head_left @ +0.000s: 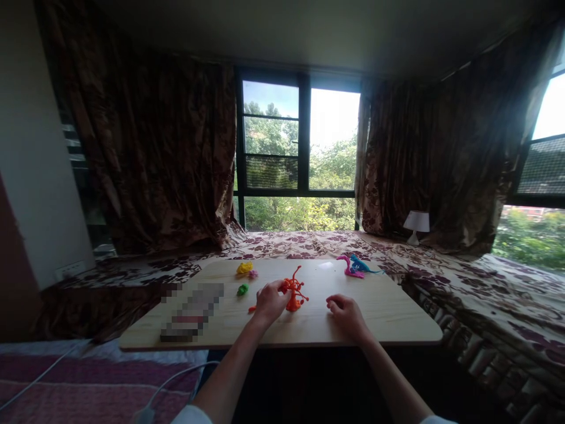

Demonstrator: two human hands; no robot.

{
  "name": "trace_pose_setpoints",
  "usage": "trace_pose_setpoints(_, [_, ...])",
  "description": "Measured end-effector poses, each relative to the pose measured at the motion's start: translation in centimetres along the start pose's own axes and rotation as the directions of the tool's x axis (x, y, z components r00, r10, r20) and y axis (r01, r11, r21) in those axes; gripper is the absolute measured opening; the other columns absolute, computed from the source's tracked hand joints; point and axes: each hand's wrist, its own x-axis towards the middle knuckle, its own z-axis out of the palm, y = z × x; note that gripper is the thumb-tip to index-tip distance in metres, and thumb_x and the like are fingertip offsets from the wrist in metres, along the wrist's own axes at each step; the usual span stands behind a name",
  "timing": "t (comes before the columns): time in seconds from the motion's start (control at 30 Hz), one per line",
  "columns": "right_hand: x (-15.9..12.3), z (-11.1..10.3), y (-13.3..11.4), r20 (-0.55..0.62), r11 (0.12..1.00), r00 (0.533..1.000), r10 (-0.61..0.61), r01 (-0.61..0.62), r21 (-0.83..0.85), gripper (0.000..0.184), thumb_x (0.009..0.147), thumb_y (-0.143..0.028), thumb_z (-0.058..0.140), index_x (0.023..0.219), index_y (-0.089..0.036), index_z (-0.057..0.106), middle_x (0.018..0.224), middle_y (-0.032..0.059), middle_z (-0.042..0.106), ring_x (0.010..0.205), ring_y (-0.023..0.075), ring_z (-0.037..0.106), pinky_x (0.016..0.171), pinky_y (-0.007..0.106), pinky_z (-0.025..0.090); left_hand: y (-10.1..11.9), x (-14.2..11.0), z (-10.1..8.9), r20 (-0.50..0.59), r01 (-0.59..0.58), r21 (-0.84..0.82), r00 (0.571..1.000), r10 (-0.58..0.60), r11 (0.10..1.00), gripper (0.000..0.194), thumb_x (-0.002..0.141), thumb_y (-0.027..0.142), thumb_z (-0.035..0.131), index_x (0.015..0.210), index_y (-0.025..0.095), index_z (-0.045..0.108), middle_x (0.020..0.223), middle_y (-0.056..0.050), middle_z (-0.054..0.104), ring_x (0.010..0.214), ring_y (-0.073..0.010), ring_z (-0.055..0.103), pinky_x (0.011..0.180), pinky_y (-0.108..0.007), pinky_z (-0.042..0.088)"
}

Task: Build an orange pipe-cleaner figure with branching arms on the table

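An orange modelling-clay figure [293,301] stands upright on the wooden tabletop, with a wide base and several thin, ball-tipped branches spreading from its top. My left hand [270,301] is closed in a pinch at the figure's upper left side, its fingertips among the branches. To the right, apart from the figure, my right hand [347,313] rests low over the table with fingers curled and thumb and forefinger together. Whatever may sit between those fingertips is too small to make out. A small orange clay piece [252,309] lies just left of my left hand.
Yellow clay [244,268], pink clay [253,274] and a green lump [242,289] lie on the left of the table [379,330]. A pixelated flat object [194,312] is at the left edge. Magenta [353,272] and blue clay figures [361,265] stand at the back right.
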Motion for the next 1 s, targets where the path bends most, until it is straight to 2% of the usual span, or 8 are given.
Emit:
trace_pose_setpoints(0.17, [2.4,0.1,-1.9,0.016,0.977,0.998,0.062,-0.064,0.203,0.035,0.074,-0.034,0.048,0.099,-0.013,0.061,0.079,0.0073,0.066,0.068,0.0171,0.06,0.057,0.026,0.046,-0.4,0.2,0.5,-0.005,-0.062,0.004,0.998,0.062,0.998,0.017,0.072,0.034,0.056,0.083,0.024,0.067,0.084,-0.001,0.068,0.086,-0.0161,0.058,0.077,-0.027,0.036])
trace_pose_setpoints(0.33, [7.3,1.8,-5.1,0.068,0.982,0.996,0.064,-0.075,0.171,0.039,0.073,-0.039,0.055,0.104,-0.016,0.059,0.089,0.0081,0.066,0.071,0.0156,0.06,0.055,0.023,0.045,0.0,0.1,0.1,0.008,-0.025,0.023,1.0,0.025,0.999,0.021,0.074,0.036,0.055,0.086,0.024,0.067,0.088,-0.002,0.068,0.09,-0.0183,0.057,0.079,-0.028,0.036])
trace_pose_setpoints(0.47, [10.1,3.7,-6.8,0.132,0.988,0.987,0.096,-0.111,0.112,0.035,0.072,-0.04,0.057,0.094,-0.014,0.064,0.075,0.0055,0.066,0.059,0.0128,0.058,0.05,0.021,0.042,0.2,0.1,-0.2,0.021,-0.033,0.036,0.999,0.032,0.999,0.02,0.074,0.036,0.055,0.085,0.024,0.067,0.087,-0.001,0.068,0.091,-0.0185,0.056,0.08,-0.028,0.035])
trace_pose_setpoints(0.6, [11.2,4.6,-8.1,0.184,0.995,0.98,0.076,-0.088,0.053,0.021,0.067,-0.03,0.062,0.075,-0.012,0.068,0.058,0.0028,0.063,0.051,0.0114,0.055,0.047,0.02,0.04,-0.5,0.4,0.1,0.012,-0.097,0.035,0.995,0.097,0.995,0.019,0.075,0.034,0.052,0.082,0.024,0.067,0.084,0.001,0.068,0.088,-0.0168,0.056,0.081,-0.027,0.034])
trace_pose_setpoints(0.73, [10.3,4.2,-9.8,0.181,1.0,0.983,-0.018,0.015,0.022,0.016,0.064,-0.02,0.06,0.077,-0.014,0.069,0.062,0.0022,0.064,0.055,0.0125,0.056,0.052,0.022,0.041,-1.3,0.7,0.7,-0.012,-0.117,0.039,0.993,0.118,0.992,0.019,0.075,0.035,0.051,0.082,0.024,0.066,0.083,0.0,0.067,0.084,-0.0159,0.057,0.079,-0.027,0.033])
trace_pose_setpoints(0.83, [7.9,3.4,-11.0,0.159,0.991,0.979,-0.131,0.131,0.011,0.019,0.066,-0.019,0.058,0.082,-0.02,0.069,0.074,0.001,0.066,0.068,0.014,0.058,0.062,0.023,0.043,-1.6,0.8,1.0,-0.046,-0.111,0.066,0.992,0.114,0.992,0.019,0.075,0.035,0.051,0.081,0.023,0.066,0.082,-0.001,0.067,0.083,-0.016,0.057,0.078,-0.028,0.033])
trace_pose_setpoints(0.93, [4.7,2.4,-11.7,0.155,0.944,0.936,-0.315,0.326,-0.049,0.02,0.069,-0.018,0.054,0.083,-0.023,0.067,0.078,0.0007,0.065,0.071,0.0143,0.058,0.065,0.024,0.043,-1.5,0.7,1.1,-0.067,-0.094,0.096,0.993,0.101,0.991,0.018,0.075,0.034,0.051,0.08,0.023,0.065,0.081,-0.001,0.066,0.083,-0.0164,0.057,0.079,-0.029,0.032])
trace_pose_setpoints(1.0, [3.0,1.8,-11.7,0.175,0.92,0.911,-0.373,0.388,-0.056,0.019,0.07,-0.019,0.054,0.083,-0.023,0.067,0.081,0.0012,0.064,0.07,0.014,0.058,0.064,0.024,0.044,-1.3,0.6,1.0,-0.062,-0.097,0.103,0.993,0.104,0.99,0.018,0.075,0.034,0.05,0.08,0.023,0.064,0.08,-0.001,0.066,0.083,-0.0164,0.056,0.079,-0.029,0.031])
